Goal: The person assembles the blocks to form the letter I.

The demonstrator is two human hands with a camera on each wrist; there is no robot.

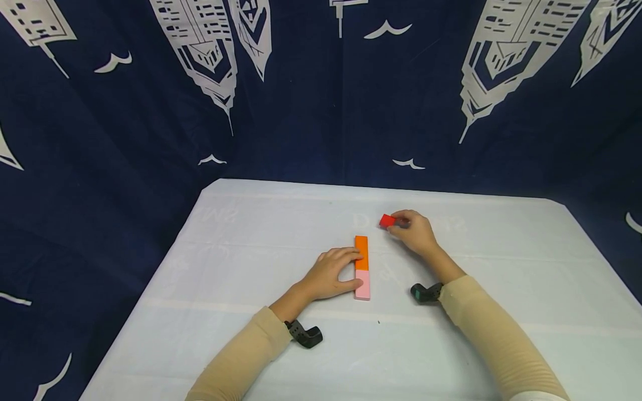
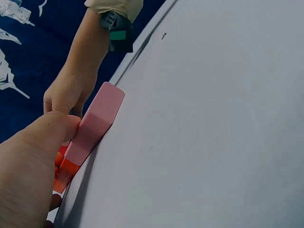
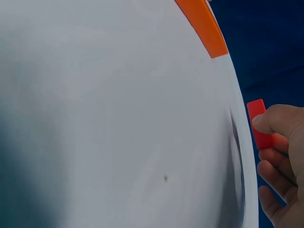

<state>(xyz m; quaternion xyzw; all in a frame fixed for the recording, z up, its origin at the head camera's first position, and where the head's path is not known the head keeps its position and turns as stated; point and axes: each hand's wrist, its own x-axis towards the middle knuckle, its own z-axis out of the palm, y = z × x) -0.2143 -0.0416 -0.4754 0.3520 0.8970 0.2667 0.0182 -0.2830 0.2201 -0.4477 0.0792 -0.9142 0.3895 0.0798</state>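
An orange block and a pink block lie end to end in a line on the white table, the orange one farther off. My left hand rests at their left side, its thumb on the pink block and its fingertips on the orange one. To the right and farther back, my right hand pinches a small red block between thumb and fingers. In the right wrist view, the thumb lies across the face of the red block, and the orange block's end shows apart from it.
The table has a white cover with faint creases. Behind it hangs a dark blue cloth printed with pale buildings and birds. Each wrist carries a small black camera, the left one and the right one both close above the table.
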